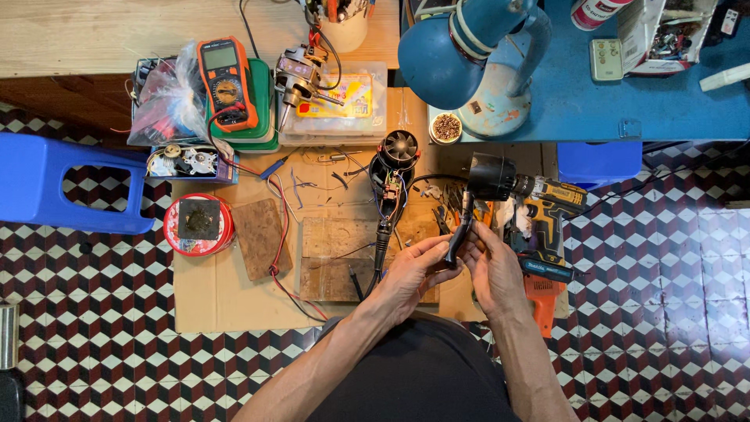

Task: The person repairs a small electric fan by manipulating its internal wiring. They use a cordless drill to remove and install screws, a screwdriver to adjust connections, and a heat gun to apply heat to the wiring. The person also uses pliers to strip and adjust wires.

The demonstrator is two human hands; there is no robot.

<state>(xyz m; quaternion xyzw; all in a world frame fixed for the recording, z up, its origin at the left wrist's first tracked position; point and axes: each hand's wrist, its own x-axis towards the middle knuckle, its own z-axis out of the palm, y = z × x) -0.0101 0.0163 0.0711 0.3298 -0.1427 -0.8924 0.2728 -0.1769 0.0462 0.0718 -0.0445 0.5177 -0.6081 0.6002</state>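
Black casing (478, 195) between both hands' fingers (451, 252)

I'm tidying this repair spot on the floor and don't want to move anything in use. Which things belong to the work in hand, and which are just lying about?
In hand:
- black plastic hair dryer shell, held by left hand and right hand
- opened black dryer half with fan and wiring

Lying about:
- orange multimeter
- yellow cordless drill
- blue desk lamp
- red round tin
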